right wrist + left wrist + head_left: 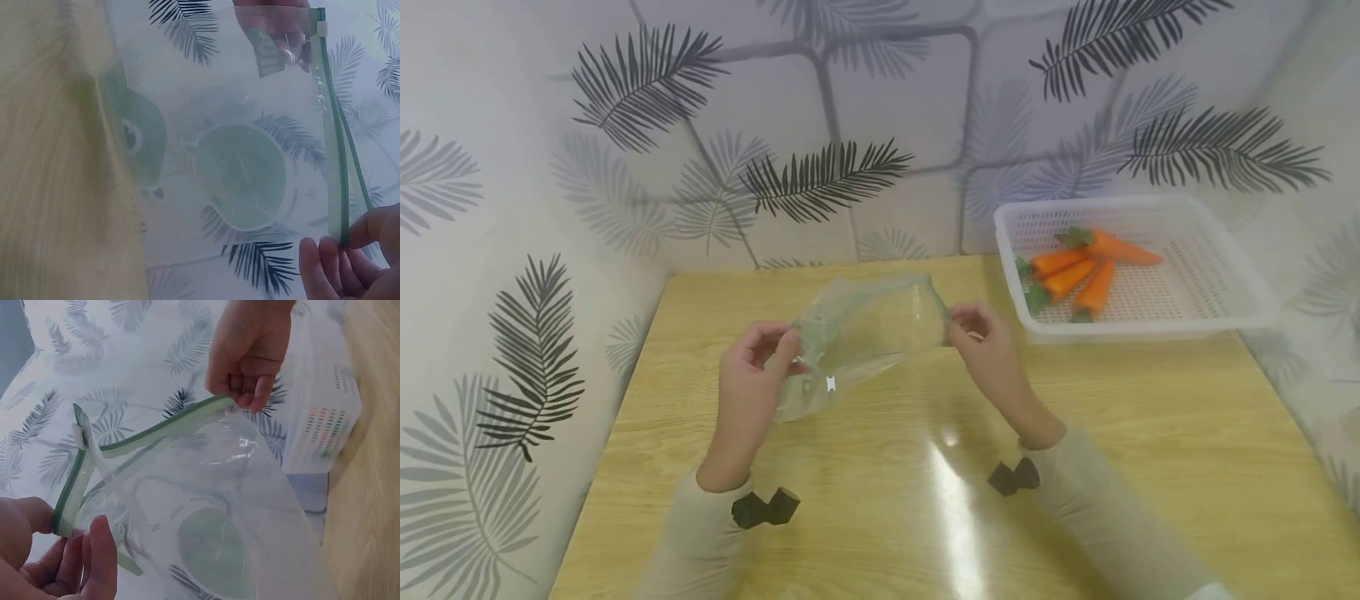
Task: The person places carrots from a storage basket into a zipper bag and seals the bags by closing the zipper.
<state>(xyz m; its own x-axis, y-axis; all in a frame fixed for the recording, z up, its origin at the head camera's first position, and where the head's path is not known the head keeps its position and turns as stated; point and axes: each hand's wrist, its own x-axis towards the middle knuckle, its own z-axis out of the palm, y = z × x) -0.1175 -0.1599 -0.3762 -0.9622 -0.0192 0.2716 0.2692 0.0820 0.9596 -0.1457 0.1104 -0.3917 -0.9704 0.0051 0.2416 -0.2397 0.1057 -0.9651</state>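
A clear slider zip bag [872, 333] with green edging along its mouth is held up over the table between both hands. My left hand [752, 371] pinches the mouth's edge at the left. At the opposite end, my right hand [996, 358] pinches the corner of the green strip between thumb and fingers. The mouth's two edges stand apart in the left wrist view, with a white slider [79, 435] near the left end. Green printed shapes [240, 178] show on the bag's side in the right wrist view.
A white plastic basket [1150, 328] stands at the back right of the wooden table [850, 508]. Several orange carrots [1071, 278] with green tops lie in its left part. Leaf-patterned walls [895, 108] border the table at the back and sides.
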